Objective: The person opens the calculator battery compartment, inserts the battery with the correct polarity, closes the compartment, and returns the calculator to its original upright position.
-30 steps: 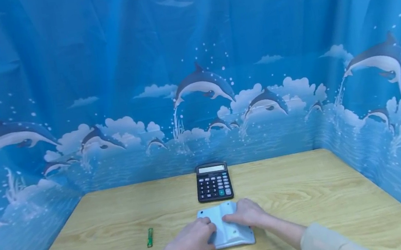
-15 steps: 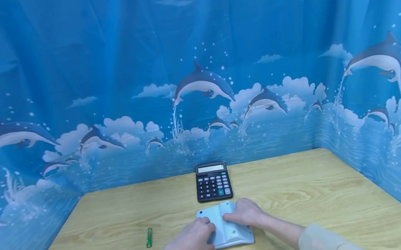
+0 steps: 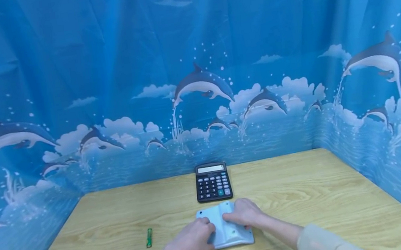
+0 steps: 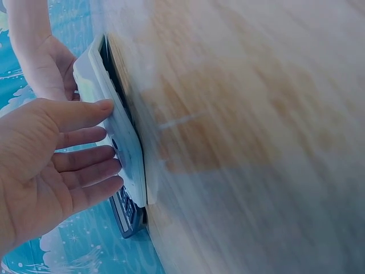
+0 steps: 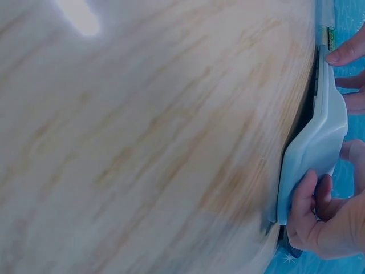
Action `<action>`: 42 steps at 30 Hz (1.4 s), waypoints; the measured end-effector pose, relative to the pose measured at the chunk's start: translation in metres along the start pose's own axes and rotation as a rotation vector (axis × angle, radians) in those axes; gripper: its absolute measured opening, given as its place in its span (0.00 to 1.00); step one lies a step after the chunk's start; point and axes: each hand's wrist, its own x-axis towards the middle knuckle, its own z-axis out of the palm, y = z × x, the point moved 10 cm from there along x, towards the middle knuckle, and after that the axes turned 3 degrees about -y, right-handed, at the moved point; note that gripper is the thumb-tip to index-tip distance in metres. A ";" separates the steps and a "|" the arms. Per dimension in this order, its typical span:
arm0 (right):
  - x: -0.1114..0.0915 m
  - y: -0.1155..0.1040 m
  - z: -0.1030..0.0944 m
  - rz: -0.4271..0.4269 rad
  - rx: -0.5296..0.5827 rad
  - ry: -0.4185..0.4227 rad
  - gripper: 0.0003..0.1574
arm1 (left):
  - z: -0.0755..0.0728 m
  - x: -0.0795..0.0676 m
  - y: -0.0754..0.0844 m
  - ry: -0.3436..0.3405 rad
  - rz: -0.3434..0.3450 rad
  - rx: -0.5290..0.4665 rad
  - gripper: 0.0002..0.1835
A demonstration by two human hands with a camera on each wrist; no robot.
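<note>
A pale blue-white calculator point(image 3: 219, 229) lies back side up on the table, with small screw holes and a raised ridge showing. Its keys face down, and a dark gap shows under its edge in both wrist views. My left hand point(image 3: 196, 237) holds its left side, thumb point(image 4: 91, 114) at the near edge and fingers against the back. From the right, my right hand point(image 3: 246, 213) grips it, thumb across the ridge and other fingers point(image 5: 305, 197) curled at the side edge. The ridge's far details are partly covered by my hands.
A black desk calculator point(image 3: 213, 183) lies face up just beyond the white one. Off to the left is a small green battery point(image 3: 149, 237). The wooden table point(image 3: 300, 179) ends at a blue dolphin-print curtain point(image 3: 124, 101) behind and at both sides.
</note>
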 end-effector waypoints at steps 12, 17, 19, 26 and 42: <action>0.003 -0.002 -0.001 -0.004 0.017 -0.005 0.22 | -0.001 0.000 0.000 -0.006 -0.015 -0.017 0.16; 0.003 -0.004 -0.003 -0.015 0.046 -0.012 0.21 | 0.000 0.000 -0.002 -0.003 -0.017 -0.017 0.17; 0.002 -0.003 -0.004 -0.009 0.060 -0.020 0.20 | 0.000 0.001 -0.002 -0.006 -0.019 -0.021 0.17; 0.002 0.002 -0.004 0.025 0.102 -0.061 0.20 | 0.002 0.001 -0.003 -0.030 -0.030 -0.046 0.17; -0.006 -0.002 -0.018 -0.020 0.142 -0.026 0.16 | 0.001 0.002 0.001 -0.026 -0.024 -0.037 0.16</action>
